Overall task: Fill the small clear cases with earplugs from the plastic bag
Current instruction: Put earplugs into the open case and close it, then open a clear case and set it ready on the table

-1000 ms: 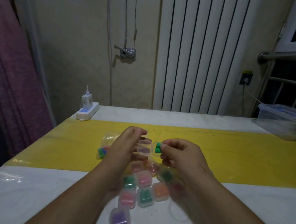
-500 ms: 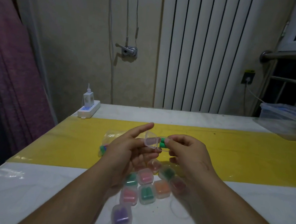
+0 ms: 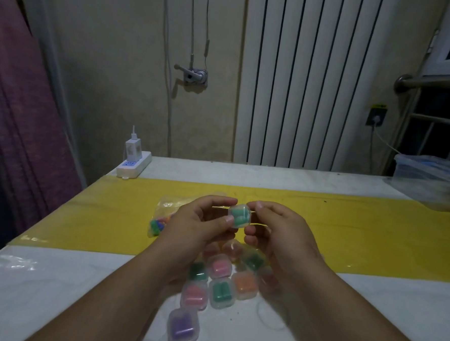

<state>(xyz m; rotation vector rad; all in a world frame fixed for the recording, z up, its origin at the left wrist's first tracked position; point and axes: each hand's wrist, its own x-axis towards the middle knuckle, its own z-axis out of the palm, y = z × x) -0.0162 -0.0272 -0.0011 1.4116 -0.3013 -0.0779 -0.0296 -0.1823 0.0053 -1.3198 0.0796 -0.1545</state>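
I see the small clear case [image 3: 239, 215] held up between both hands, above the yellow strip [image 3: 359, 231] of the tabletop [image 3: 53, 291]. Two green earplugs [image 3: 238, 215] sit inside it, and its lid looks shut. My left grip [image 3: 196, 226] pinches the case from its left side, thumb on the near face and forefinger curled over the top. My right grip [image 3: 280, 231] pinches it from the right, one fingertip on the upper corner and the other fingers curled underneath.

Below the hands, a cluster of filled cases lies on the tabletop, touching or just beside one another: a purple case [image 3: 182, 326] nearest me, then a pink case [image 3: 194, 295], a green case [image 3: 220, 294] and an orange case [image 3: 244, 285], with more behind them partly hidden by my wrists.

The plastic bag [image 3: 163, 214] lies on the yellow strip just left of the left grip, with coloured earplugs showing at its lower end.

Farther out, a power strip [image 3: 134, 168] with a charger [image 3: 133, 149] plugged in sits at the far left corner. A clear storage box [image 3: 434, 180] stands at the far right edge. A white radiator [image 3: 316, 83] stands against the wall behind.
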